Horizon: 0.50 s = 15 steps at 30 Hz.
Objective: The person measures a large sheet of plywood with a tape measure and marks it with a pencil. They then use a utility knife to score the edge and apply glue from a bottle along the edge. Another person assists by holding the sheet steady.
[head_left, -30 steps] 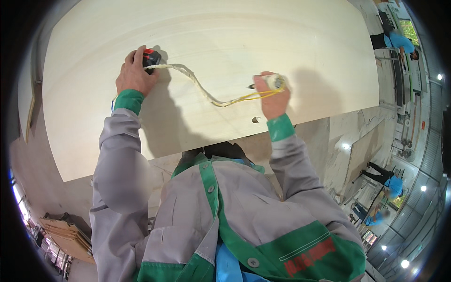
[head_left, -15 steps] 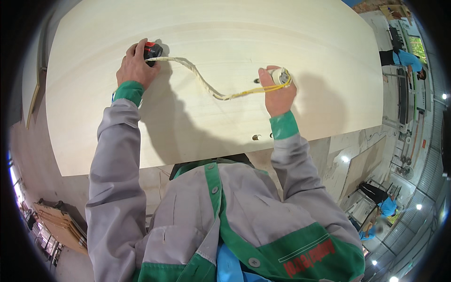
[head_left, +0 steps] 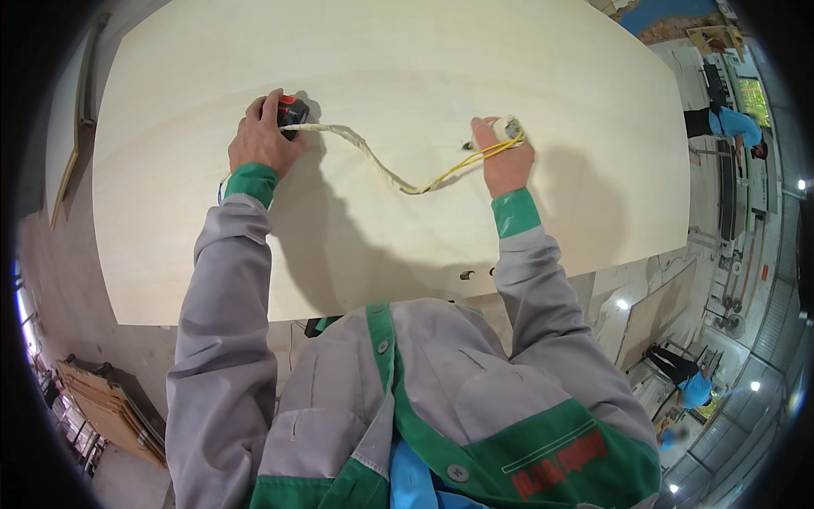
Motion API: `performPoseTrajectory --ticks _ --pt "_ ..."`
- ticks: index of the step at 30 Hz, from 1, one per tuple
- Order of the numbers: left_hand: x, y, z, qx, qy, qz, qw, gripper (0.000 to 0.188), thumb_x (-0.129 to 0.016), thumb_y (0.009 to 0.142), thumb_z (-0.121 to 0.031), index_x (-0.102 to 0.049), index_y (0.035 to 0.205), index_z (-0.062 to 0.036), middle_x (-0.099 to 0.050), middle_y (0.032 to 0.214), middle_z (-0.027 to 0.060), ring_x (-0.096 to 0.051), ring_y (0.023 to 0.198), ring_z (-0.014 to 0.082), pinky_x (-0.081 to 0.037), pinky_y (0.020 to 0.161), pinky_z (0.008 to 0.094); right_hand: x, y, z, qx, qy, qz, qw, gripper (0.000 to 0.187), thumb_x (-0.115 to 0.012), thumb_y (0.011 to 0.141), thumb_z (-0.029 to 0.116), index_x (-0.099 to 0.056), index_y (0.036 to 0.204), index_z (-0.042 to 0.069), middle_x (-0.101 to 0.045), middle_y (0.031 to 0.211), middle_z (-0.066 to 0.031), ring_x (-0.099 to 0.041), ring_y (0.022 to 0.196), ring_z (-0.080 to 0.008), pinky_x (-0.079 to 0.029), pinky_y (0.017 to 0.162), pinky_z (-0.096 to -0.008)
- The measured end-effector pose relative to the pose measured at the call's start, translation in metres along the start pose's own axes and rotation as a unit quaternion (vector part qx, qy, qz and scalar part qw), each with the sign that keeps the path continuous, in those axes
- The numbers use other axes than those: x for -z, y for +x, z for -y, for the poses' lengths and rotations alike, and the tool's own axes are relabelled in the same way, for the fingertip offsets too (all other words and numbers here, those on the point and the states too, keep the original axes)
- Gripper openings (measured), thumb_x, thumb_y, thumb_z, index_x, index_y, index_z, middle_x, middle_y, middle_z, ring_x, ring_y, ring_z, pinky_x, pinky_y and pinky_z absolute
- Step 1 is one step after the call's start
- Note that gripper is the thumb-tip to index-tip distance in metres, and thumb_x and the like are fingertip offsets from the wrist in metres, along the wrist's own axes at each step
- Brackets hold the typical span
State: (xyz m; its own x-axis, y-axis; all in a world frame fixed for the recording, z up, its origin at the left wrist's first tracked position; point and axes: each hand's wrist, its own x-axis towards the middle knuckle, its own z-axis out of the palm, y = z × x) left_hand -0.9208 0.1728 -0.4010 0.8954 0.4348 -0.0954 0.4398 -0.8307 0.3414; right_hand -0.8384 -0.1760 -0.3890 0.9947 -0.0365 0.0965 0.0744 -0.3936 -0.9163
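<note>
A large pale wooden panel [head_left: 407,51] lies flat in front of me. At its left part, my left hand [head_left: 261,142] is closed around a black and red battery pack [head_left: 293,110]. A cable wrapped in cream tape [head_left: 360,148] runs from the pack in a sagging curve and ends in yellow wires [head_left: 487,153]. These wires lead to a small cream, round-bodied device [head_left: 509,128], its top grey, gripped by my right hand [head_left: 509,168] at the right. A small dark piece [head_left: 467,145] shows just left of those fingers; whether it belongs to the device, I cannot tell.
Two small holes, one a dark-edged hole [head_left: 466,275], lie near the panel's front edge. A stack of brown boards [head_left: 110,411] stands at the lower left. People in blue shirts, such as a person [head_left: 736,125] at the far right, are near benches. A fan [head_left: 732,323] stands there too.
My left hand and the battery pack have shifted slightly right and nearer to me. The panel sits a little lower in the view. Both hands keep their grips.
</note>
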Motion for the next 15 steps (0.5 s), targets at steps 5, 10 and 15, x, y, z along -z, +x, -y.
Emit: performPoseTrajectory --ticks 5,10,15 --pt "0.0 0.002 -0.002 0.0 0.0 0.002 1.0 0.078 -0.082 0.081 -0.029 -0.049 0.152 -0.0247 -0.052 0.153 0.0052 -0.061 0.131 0.0308 -0.057 0.103 0.0447 -0.006 0.02 -0.002 0.015 -0.075 0.009 0.997 0.027 -0.086 0.088 0.022 -0.071 0.094 0.0 -0.073 0.087 -0.0043 -0.067 0.076 -0.0119 -0.055 0.072 -0.0299" --pt "-0.006 0.004 0.0 0.004 -0.01 -0.007 1.0 0.079 -0.082 0.081 -0.029 -0.048 0.152 -0.0253 -0.051 0.153 0.0058 -0.06 0.132 0.0313 -0.057 0.104 0.045 -0.009 0.031 -0.008 0.035 0.075 -0.024 0.996 0.035 -0.09 0.083 0.03 -0.073 0.095 0.002 -0.073 0.087 -0.0049 -0.068 0.079 -0.0132 -0.056 0.074 -0.0328" --pt "-0.013 0.008 0.003 0.002 -0.015 -0.004 1.0 0.078 -0.082 0.081 -0.029 -0.048 0.152 -0.0256 -0.051 0.154 0.0063 -0.059 0.133 0.0308 -0.057 0.104 0.0448 -0.015 0.038 -0.016 -0.005 -0.123 0.031 0.992 0.03 -0.088 0.088 0.023 -0.072 0.098 -0.001 -0.072 0.086 -0.0046 -0.066 0.075 -0.0138 -0.055 0.071 -0.0315"
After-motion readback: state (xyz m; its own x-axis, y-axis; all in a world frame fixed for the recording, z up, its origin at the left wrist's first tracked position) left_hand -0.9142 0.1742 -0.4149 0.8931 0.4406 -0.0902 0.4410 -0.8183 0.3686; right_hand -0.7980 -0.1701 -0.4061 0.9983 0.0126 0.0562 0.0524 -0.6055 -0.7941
